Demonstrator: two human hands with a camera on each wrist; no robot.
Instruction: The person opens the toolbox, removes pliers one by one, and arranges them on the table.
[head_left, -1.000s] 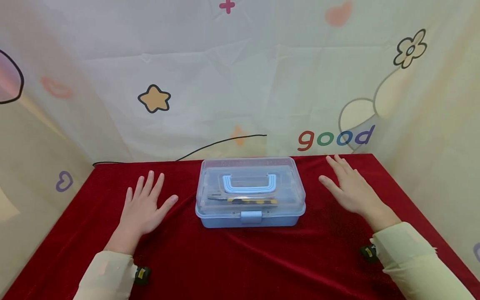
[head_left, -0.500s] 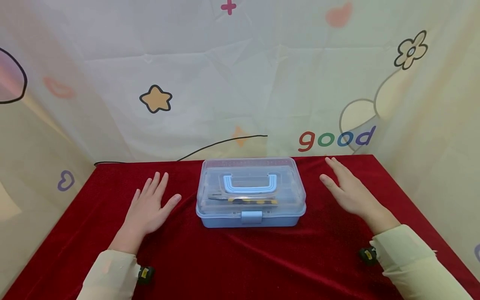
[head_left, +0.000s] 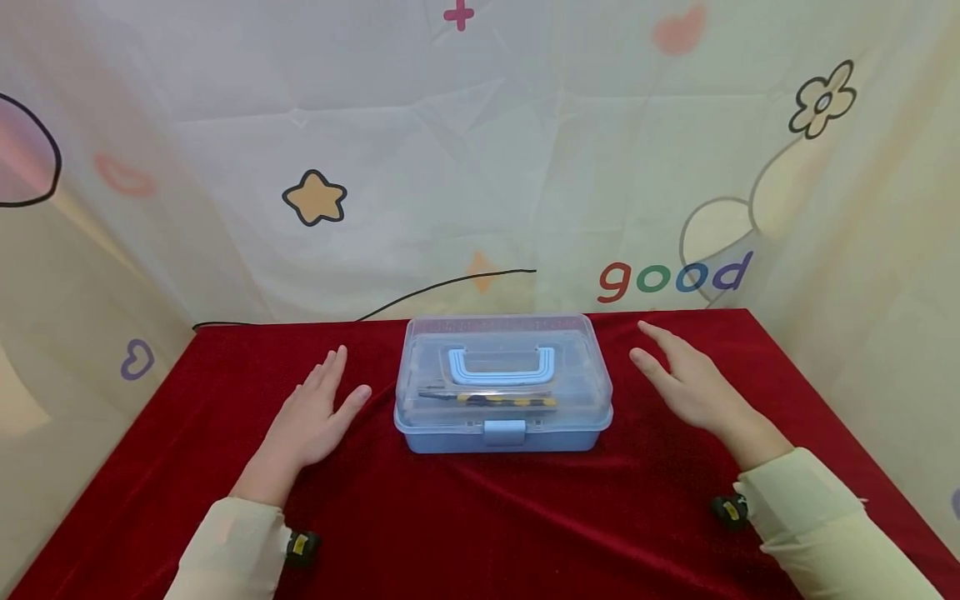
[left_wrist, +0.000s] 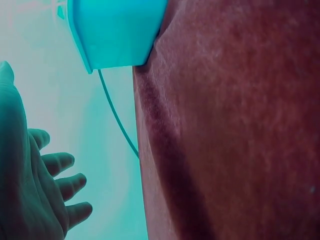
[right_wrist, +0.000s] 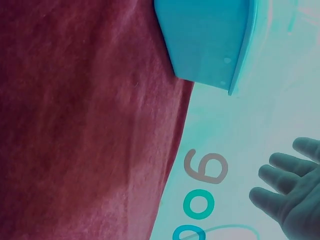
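Note:
A light blue plastic toolbox with a clear lid stands at the middle of the table, its lid down and its front latch in place. A blue handle lies folded on top. Through the lid shows a slim yellow and black tool. My left hand is held to the left of the box, fingers straight and thumb spread, holding nothing. To the right of the box my right hand also holds nothing, its fingers extended. In both wrist views the box's lower body appears beyond the hand, apart from it.
A dark red velvet cloth covers the table. Behind it hangs a pale printed curtain with a star, a flower and the word "good". A thin black line curves across the curtain's lower part. Dark wrist cameras sit at both cuffs.
My left hand has moved right toward the box and turned more edge-on. The right hand has shifted slightly left and turned a little. The toolbox stays in place.

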